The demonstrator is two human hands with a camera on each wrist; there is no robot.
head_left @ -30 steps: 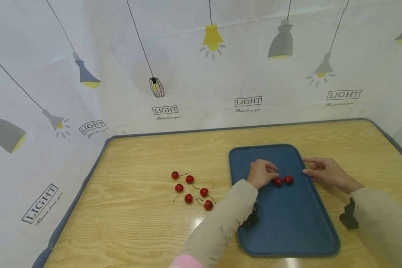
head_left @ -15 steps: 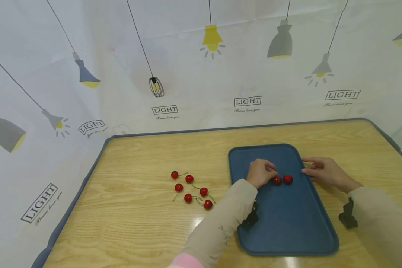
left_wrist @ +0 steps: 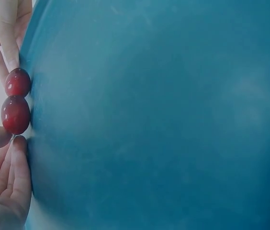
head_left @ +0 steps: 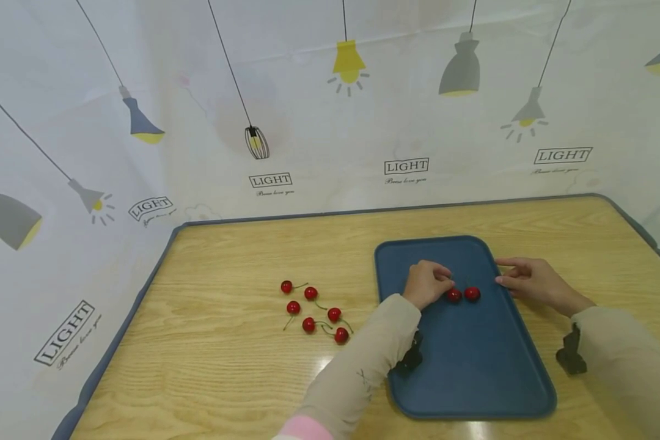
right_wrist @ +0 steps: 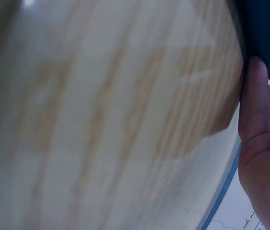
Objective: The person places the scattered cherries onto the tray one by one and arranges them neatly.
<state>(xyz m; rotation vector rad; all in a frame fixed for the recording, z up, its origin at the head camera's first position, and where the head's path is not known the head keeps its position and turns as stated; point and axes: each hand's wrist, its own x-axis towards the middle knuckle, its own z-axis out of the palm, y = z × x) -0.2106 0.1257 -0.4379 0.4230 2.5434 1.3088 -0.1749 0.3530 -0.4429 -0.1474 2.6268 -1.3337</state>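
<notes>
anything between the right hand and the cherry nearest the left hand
Yes: the right cherry sits on the blue tray, between the right hand and the left cherry. The tray's right rim also lies between; nothing else visible does.

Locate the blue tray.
In the head view, the blue tray lies on the wooden table right of centre, between six loose cherries and the right hand.

Soft, even light reaches my left fingers (head_left: 443, 286); a glare spot (head_left: 323, 364) whitens the table (head_left: 209, 366) to their left. Beside my right fingers (right_wrist: 256, 98), its grain blurs hazily.
</notes>
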